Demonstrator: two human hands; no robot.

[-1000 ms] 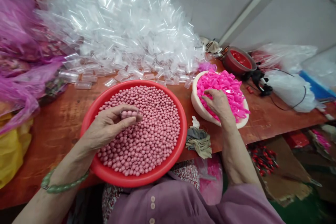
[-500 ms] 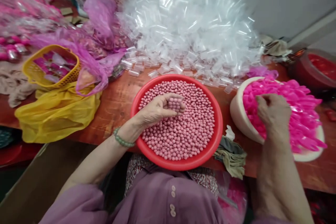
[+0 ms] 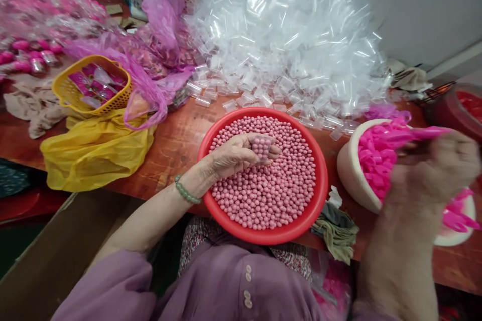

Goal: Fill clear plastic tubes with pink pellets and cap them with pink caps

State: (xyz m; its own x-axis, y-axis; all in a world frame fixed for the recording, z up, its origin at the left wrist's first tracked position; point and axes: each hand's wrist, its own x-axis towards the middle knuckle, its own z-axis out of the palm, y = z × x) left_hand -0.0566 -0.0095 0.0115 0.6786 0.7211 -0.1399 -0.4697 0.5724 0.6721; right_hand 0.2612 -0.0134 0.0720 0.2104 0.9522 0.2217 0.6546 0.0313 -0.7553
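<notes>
My left hand is closed around a short clear plastic tube filled with pink balls. It hovers over a red basin holding many small pink balls. On the right, my right hand is blurred by motion above a white tub. A long, bright pink plastic piece sticks out from its curled fingers. More pink plastic pieces fill the tub, partly hidden behind this hand and forearm.
Clear plastic tubes are heaped behind the basin. To the left are a yellow basket with small packets, a yellow plastic bag and a purple plastic bag. A folded cloth lies between basin and tub.
My right hand has come up from the pink pieces and moved right, now with one piece in its fingers. My left hand keeps hold of the filled tube. The whole view has shifted slightly.
</notes>
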